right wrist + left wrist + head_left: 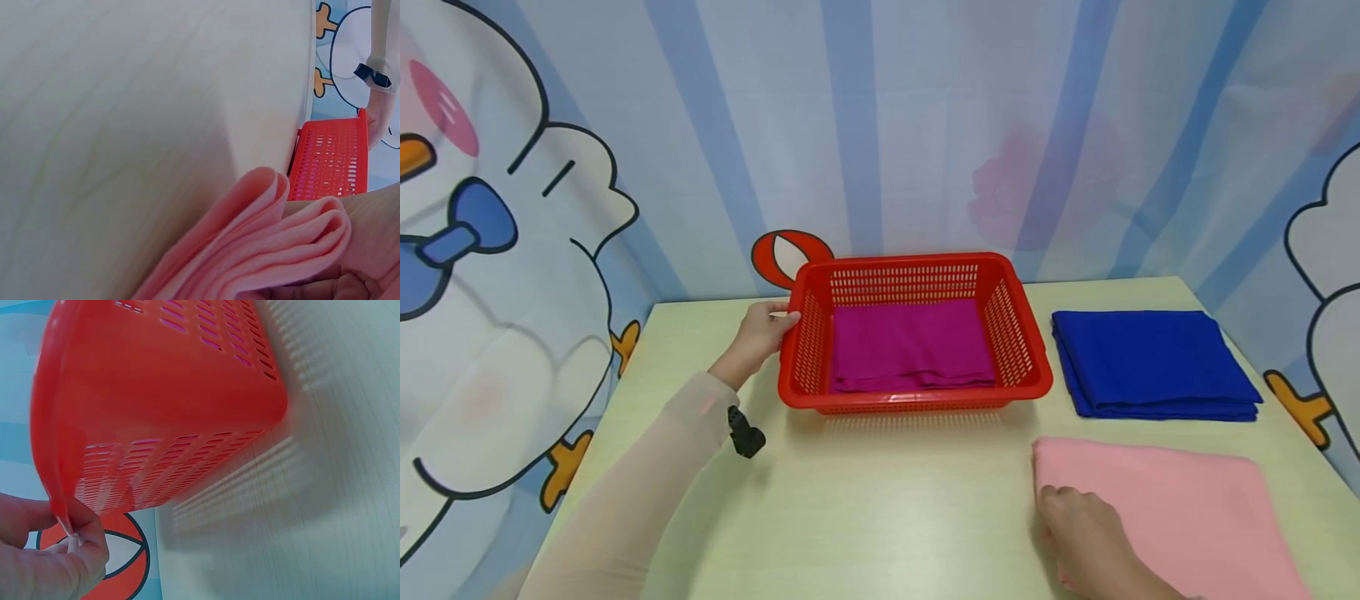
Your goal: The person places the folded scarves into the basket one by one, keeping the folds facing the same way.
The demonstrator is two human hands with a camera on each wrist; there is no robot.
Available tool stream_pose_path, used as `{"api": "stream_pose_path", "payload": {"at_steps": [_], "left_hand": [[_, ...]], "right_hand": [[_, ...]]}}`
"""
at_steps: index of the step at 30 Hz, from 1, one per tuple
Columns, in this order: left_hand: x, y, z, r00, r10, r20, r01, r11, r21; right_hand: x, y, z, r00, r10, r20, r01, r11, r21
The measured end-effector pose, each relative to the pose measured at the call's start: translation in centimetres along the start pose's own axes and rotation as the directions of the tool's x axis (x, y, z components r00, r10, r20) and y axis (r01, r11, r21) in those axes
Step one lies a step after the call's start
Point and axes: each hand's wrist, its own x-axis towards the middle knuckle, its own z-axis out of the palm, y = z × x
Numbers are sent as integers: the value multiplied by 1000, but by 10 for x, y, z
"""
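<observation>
A red plastic basket (917, 404) with slotted walls stands at the back middle of the table. My left hand (762, 333) pinches its rim at the left end, thumb and fingers on either side of the lip, as the left wrist view also shows. Inside the basket lies a folded magenta cloth (910, 346). At the front right is a folded pink cloth (1187, 500), whose left edge my right hand (1082, 533) grips. In the right wrist view the pink cloth's stacked folds (269, 244) face the camera, with curled fingers (319, 289) partly hidden beneath them.
To the basket's right lies a folded blue cloth (1150, 362), just behind the pink one. The pale wooden table (880, 500) ends at a printed cartoon curtain (917, 125) behind and at both sides. A black wrist camera (745, 433) sits on the left sleeve.
</observation>
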Motion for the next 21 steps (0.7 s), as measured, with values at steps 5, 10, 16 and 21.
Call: {"api": "stream_pose_path", "payload": {"at_steps": [5, 10, 16, 21], "left_hand": [[1, 0, 0, 1000, 1, -1, -1, 1000, -1], [1, -2, 0, 1000, 2, -1, -2, 1000, -9], [1, -3, 0, 1000, 4, -1, -4, 1000, -13], [1, -1, 1, 1000, 1, -6, -1, 1000, -5]], "right_hand": [[0, -4, 1, 1000, -21, -14, 21, 1000, -4], [2, -8, 2, 998, -42, -37, 42, 999, 4], [4, -14, 3, 996, -59, -66, 60, 998, 1], [7, -17, 4, 995, -71, -76, 72, 997, 4]]}}
